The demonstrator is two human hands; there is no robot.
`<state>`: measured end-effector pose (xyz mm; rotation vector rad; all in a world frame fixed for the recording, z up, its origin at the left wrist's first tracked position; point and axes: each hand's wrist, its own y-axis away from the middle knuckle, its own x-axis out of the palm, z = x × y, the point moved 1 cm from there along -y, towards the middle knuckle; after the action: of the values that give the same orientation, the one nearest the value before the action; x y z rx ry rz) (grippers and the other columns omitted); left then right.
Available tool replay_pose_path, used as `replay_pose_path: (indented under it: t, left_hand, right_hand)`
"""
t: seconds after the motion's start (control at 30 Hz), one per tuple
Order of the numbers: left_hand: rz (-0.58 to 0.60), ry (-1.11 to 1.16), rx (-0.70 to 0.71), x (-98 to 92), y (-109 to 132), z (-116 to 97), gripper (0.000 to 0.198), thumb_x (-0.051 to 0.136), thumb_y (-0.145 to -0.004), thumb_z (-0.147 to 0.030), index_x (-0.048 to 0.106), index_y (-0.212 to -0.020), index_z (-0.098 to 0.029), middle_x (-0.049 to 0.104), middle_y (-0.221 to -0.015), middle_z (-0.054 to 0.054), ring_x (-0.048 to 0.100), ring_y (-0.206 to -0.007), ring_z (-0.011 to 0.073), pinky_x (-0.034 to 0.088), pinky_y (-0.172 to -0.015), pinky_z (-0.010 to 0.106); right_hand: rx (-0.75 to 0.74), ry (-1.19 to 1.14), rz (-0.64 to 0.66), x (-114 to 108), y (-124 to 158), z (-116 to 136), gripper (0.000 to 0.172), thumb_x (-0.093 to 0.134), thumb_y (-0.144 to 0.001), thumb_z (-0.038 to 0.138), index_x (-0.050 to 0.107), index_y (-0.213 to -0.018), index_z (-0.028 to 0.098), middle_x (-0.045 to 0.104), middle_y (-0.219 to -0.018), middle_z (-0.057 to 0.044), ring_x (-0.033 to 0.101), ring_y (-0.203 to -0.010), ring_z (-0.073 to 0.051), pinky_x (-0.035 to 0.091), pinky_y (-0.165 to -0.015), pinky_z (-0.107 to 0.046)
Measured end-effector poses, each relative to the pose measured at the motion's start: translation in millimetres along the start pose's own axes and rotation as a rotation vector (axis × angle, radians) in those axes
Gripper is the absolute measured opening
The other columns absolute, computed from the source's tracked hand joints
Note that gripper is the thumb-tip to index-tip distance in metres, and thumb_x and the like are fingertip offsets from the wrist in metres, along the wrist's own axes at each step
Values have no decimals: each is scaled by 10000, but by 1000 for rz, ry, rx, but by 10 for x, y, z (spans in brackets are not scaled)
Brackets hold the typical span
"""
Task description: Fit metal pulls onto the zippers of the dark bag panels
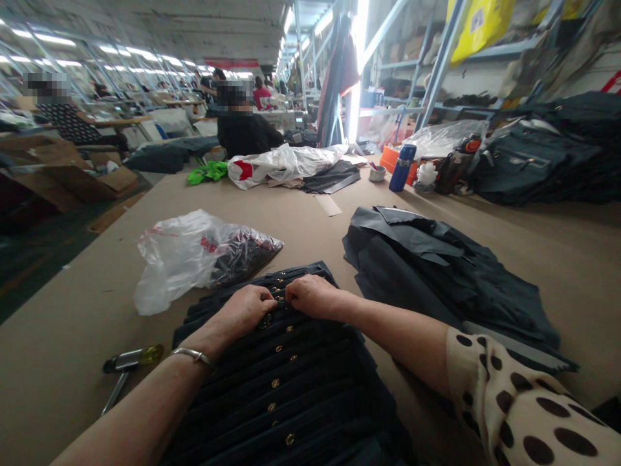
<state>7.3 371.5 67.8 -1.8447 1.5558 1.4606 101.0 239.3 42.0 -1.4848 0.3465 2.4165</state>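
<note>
A row of overlapping dark fabric pieces (310,375) lies in front of me, with small gold-coloured metal fittings (275,383) along its middle. Near the far end of the row, my left hand (247,309) is closed in a pinch over one of the fittings. My right hand (310,296) faces it closely, its fingers curled down at the same spot. Whatever sits between the fingertips is too small and too covered to make out. A small dark round piece shows just under the left fingers.
A clear plastic bag (179,252) with dark contents lies at left, near a screwdriver with a yellow handle (140,356). Loose dark fabric (436,272) is heaped at right. Farther back are a blue flask (402,169), a white plastic bundle (291,162) and dark bags (538,155).
</note>
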Motion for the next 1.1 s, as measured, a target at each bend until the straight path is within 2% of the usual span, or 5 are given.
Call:
replay_pose_path:
  t: [0.3,0.43,0.67,0.8,1.1]
  left_hand:
    - [-83,56,-37,-115,83,116,126,584,-616,-289,662,-566,-203,610,-571,22,544,-608,175,370,-614,274]
    - [-118,216,-128,-310,245,278,247,542,-682,-400,667,-732,-194,577,-555,-4,498,-473,135,373,-471,247]
    - [-101,1017,-79,-453,471,148,293,677,-664,-324,623,-928,-209,518,-557,-48,484,-417,82,385,-386,185]
    - [-140,1187,-37,-442,492,46,305,619,-742,-236,621,-1047,-240,546,-572,-29,508,-447,81,427,-392,173]
    - [-7,1318,-8,-319,623,11,459,670,-725,-252,559,-1169,-286,483,-563,-59,443,-435,44,458,-438,181]
  right_hand:
    - [13,-19,-5,-50,-13,30,167,537,-714,232,664,-820,216,673,-831,-55,610,-776,-205,422,-646,-277]
    - [0,-140,-98,-148,-101,21,166,519,-775,232,656,-857,187,656,-807,-19,587,-761,-136,419,-671,-228]
    - [-62,-1268,120,-224,-316,425,200,548,-839,228,602,-1022,169,571,-722,31,507,-552,-51,395,-487,-163]
    - [-87,-1723,177,-178,-326,600,175,600,-819,200,609,-991,165,578,-693,35,514,-544,-39,424,-516,-155]
    - [-75,-1741,90,-91,-219,570,190,665,-772,261,543,-720,124,550,-559,49,496,-478,-37,386,-468,-151]
